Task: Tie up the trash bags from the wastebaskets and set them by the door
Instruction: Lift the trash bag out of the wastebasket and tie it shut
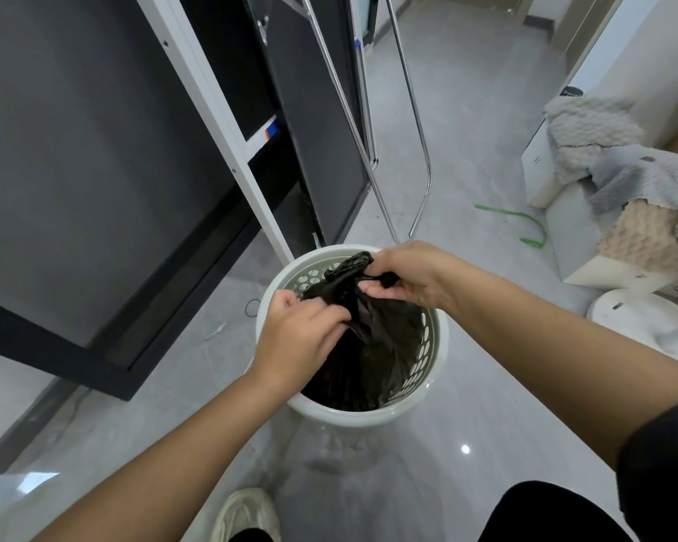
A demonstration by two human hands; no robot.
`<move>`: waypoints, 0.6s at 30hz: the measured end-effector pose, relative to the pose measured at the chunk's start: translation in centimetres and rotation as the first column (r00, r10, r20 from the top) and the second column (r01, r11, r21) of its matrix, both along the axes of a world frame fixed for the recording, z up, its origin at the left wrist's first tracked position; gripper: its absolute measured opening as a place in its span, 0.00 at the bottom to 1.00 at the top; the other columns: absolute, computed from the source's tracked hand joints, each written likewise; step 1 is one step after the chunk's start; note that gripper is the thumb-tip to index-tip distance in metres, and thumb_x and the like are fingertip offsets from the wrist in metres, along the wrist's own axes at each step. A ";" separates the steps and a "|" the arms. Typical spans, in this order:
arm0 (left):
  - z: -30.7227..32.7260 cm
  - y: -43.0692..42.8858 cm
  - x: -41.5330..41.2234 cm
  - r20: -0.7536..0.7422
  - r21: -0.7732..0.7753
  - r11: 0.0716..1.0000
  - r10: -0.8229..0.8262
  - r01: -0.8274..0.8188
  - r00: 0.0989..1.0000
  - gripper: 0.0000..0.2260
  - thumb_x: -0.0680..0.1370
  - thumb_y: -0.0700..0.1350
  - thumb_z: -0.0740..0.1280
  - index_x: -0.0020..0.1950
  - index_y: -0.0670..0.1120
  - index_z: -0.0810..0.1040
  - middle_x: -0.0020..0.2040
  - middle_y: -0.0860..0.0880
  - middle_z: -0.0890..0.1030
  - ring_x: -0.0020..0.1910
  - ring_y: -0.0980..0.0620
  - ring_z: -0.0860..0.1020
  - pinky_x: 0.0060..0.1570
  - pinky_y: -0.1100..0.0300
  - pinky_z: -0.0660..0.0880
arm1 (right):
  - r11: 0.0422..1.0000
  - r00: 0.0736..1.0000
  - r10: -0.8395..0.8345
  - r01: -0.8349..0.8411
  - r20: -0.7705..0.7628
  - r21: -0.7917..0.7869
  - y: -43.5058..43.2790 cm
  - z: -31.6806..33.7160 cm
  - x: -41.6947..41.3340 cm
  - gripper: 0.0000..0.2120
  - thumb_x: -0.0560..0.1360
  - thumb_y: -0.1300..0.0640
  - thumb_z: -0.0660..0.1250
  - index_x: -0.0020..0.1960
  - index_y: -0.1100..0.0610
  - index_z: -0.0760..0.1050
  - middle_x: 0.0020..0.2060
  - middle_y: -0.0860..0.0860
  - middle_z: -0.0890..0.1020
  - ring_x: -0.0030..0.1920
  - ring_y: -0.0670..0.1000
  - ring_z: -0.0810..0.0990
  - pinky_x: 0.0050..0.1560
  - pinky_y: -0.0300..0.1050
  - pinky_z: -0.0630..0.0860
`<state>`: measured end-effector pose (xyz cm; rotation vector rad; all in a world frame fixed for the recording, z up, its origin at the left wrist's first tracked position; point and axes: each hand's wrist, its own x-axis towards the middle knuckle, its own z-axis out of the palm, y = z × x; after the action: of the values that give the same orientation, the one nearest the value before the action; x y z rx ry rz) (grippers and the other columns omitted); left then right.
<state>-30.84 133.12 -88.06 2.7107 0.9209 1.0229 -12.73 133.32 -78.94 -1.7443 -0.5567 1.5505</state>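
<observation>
Trash bag (372, 346) sits in wastebasket (441, 334) under both hands, neck gathered. Left hand (302, 330) pinches one flap, right hand (404, 279) grips other. Judgement: cross flaps, pull snug, keep knot low near gathered neck. Floor (486, 404) beneath.

Head cam, looking fwd and steeply down, close above wastebasket (372, 415) on floor (486, 444).

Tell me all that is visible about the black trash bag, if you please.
The black trash bag is thin, glossy, crinkled plastic. Its body sits inside the white perforated wastebasket, filling most of it. The top is gathered into twisted strands above the rim. The left hand pinches one part and the right hand grips another, with a small end showing past its fingers. No finished knot shows.
</observation>
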 end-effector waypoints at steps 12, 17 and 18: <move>5.0 3.7 1.9 0.138 -0.898 0.439 0.235 0.022 0.962 0.07 0.73 0.34 0.68 0.37 0.43 0.77 0.32 0.45 0.80 0.29 0.53 0.80 0.32 0.61 0.78 | 0.526 0.131 0.309 -0.848 0.942 -0.055 -2.7 -1.9 0.1 0.19 0.65 0.41 0.73 0.39 0.54 0.71 0.33 0.48 0.76 0.34 0.51 0.72 0.37 0.45 0.69; 5.7 3.8 2.2 0.187 -0.949 0.299 0.291 0.096 0.938 0.06 0.72 0.34 0.70 0.38 0.43 0.79 0.35 0.45 0.81 0.31 0.54 0.79 0.33 0.66 0.78 | 0.569 0.197 0.172 -0.820 0.965 0.066 -2.4 -3.1 -0.6 0.12 0.70 0.59 0.67 0.38 0.50 0.63 0.32 0.46 0.73 0.35 0.53 0.74 0.36 0.43 0.64; 5.9 3.8 2.1 0.195 -0.952 0.288 0.292 0.109 0.936 0.05 0.72 0.34 0.71 0.40 0.42 0.79 0.34 0.46 0.80 0.31 0.55 0.79 0.33 0.66 0.78 | 0.598 0.238 0.157 -0.795 0.959 0.100 -2.5 -3.2 -0.4 0.12 0.70 0.61 0.66 0.37 0.51 0.64 0.29 0.44 0.70 0.33 0.52 0.71 0.36 0.43 0.63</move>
<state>-28.77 136.91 -82.20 1.3768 1.1138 0.5498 -13.18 130.84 -82.13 -1.7851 -2.1511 0.3870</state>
